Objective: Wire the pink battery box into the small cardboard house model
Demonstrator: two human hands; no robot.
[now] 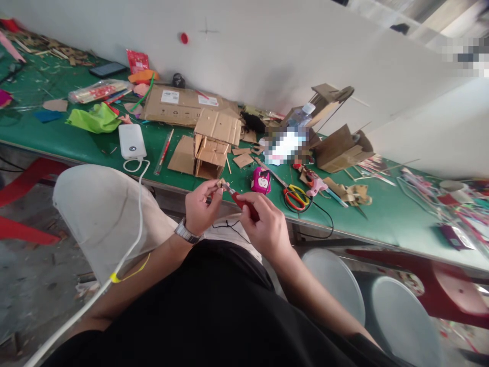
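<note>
My left hand (pixel 202 205) pinches a small tan piece (pixel 220 182), probably cardboard, between thumb and fingertips. My right hand (pixel 267 224) is wrapped round a red utility knife (pixel 244 203), whose metal tip meets the small piece. Both hands are just in front of the table edge, above my lap. Behind them on the table stands a cardboard box structure (pixel 216 142) with an open front. A pink toy-like case (pixel 261 180) lies beyond my right hand, beside scissors (pixel 296 198) with yellow and orange handles.
The green table (pixel 99 148) holds a white power bank (pixel 132 141) whose cable runs across my left arm, a flat cardboard carton (pixel 183 104), a lit phone (pixel 286 145), a bottle (pixel 305 112) and cardboard models (pixel 344 150). Grey stools (pixel 332 280) stand at lower right.
</note>
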